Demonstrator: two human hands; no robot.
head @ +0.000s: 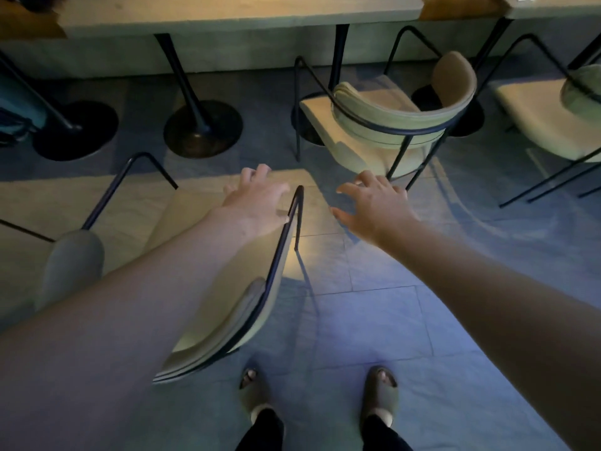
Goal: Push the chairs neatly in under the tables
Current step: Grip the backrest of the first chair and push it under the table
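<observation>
Both hands (pixel 257 198) above nearest chair (pixel 227 297)

A long bench (pixel 227 11) was set across the far side of the view, with a second bench (pixel 553 4) to its right. Two pedestal bases (pixel 203 128) were placed on the floor (pixel 374 320) beneath the long bench. The nearest chair (pixel 227 288) was positioned at the lower left, well short of the bench, with its seat turned towards it. A second chair (pixel 390 118) was located further off and to the right, angled, with its seat partly beneath the long bench's right end. A third chair (pixel 546 118) was found at the far right edge. The left hand (pixel 257 200) was held above the nearest chair's seat, and the right hand (pixel 374 206) was held over the floor between the nearest and second chairs. Two feet (pixel 380 395) were planted on the floor just behind the nearest chair.
</observation>
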